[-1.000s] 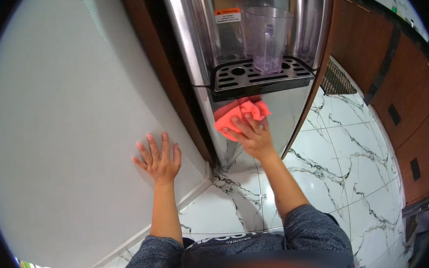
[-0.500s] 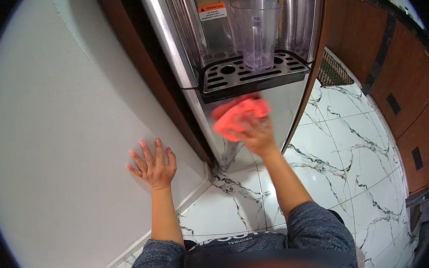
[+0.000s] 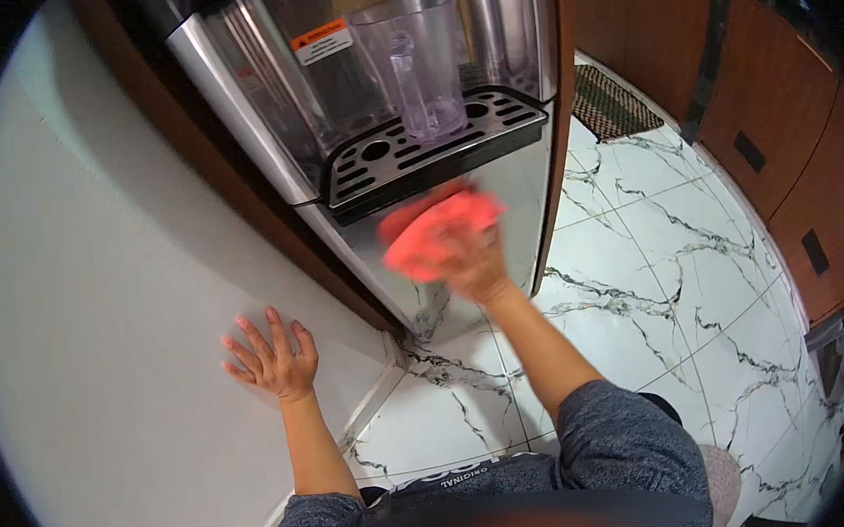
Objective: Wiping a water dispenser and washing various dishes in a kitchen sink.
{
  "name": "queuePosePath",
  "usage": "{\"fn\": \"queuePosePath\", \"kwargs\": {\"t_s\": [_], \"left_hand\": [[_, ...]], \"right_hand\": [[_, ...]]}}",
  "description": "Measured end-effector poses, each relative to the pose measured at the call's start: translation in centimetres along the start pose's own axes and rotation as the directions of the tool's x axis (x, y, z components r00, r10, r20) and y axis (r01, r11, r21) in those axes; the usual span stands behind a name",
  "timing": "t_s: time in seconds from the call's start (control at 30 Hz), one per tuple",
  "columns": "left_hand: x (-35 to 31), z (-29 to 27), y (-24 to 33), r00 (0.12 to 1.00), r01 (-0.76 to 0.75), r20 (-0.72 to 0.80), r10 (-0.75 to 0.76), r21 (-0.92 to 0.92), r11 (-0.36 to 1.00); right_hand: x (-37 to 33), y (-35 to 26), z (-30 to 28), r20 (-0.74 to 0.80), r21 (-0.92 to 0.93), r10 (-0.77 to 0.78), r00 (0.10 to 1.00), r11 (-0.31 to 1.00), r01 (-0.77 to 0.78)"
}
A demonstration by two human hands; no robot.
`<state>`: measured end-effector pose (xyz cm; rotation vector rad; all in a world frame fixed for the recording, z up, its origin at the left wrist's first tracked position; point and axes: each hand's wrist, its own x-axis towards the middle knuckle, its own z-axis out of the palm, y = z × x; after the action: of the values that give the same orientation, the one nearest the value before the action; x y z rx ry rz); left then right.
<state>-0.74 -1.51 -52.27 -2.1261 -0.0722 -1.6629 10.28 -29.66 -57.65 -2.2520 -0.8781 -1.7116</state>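
Right fingers: they're grasping a coral cloth, though it's all blurring too much for me to tell how each fingertip is bending.
Coral cloth: it's sitting bunched just below the drip tray, looking pressed to the steel lower panel; I'm guessing the wad is padding my palm and covering more metal.
Left fingers: holding nothing, just spreading out flat on the white wall. Pretty sure that's me bracing, since I'm leaning in and reaching with the other arm.
Clear pitcher: it's standing upright on the drip tray, handle facing my way, probably parked there because the slots are catching drips. It's staying clear of my cloth, being above it.
Water dispenser: it's standing on the marbled floor, with brown trim running between it and the wall, so my two arms are working either side of that strip.
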Motion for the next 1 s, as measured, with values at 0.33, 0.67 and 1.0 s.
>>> {"fn": "queuePosePath", "kwargs": {"t_s": [0.33,0.67,1.0], "left_hand": [[-0.4,0.2,0.1,0.999,0.019,0.036,-0.021,0.043,0.999],[-0.2,0.4,0.2,0.999,0.024,0.031,-0.025,0.026,0.999],[0.2,0.2,0.6,1.000,0.031,0.005,-0.031,0.006,1.000]], "right_hand": [[0.6,-4.2,1.2,0.028,0.180,0.185,0.982,0.966,-0.187],[1.7,5.0,-1.3,-0.217,0.121,0.499,0.839,0.867,-0.484],[-7.7,0.3,1.5,-0.243,0.117,0.662,0.709,0.746,-0.656]]}}
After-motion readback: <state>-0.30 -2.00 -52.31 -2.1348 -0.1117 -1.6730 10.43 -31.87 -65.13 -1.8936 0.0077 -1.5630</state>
